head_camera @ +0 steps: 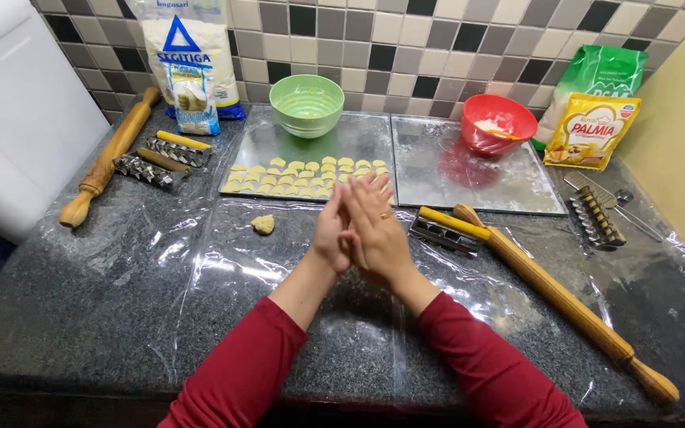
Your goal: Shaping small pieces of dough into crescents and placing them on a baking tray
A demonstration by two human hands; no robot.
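Over at the far left of the dark speckled worktop [81,293] a wooden rolling pin [109,158] lies at a slant, and just beside it sit two ridged metal cutters [160,158] with yellow and wooden handles. Behind them a bag of flour [188,59] leans on the tiled wall. A small lump of dough [262,224] rests alone on the clear plastic sheet [223,261], a little to the left of the hands. Behind it the left baking tray [263,139] carries rows of small pale dough pieces [303,176], with a green bowl [307,105] at its back edge. In the middle, the left hand [331,230] and right hand [374,226] are pressed flat together, palm to palm, fingers pointing away toward the tray; the grip is closed hand on hand, and whether anything lies between the palms I cannot tell (the hands cover it wholly). Both sleeves are red. To the right lies a metal cutter with a yellow handle [445,230], touching a second, longer rolling pin [564,301] that runs toward the near right corner. Behind is the right tray [469,178], bare, with a red bowl [499,123] at its far edge, then a green packet [600,75], a yellow packet [592,131] and another ridged cutter [595,215].
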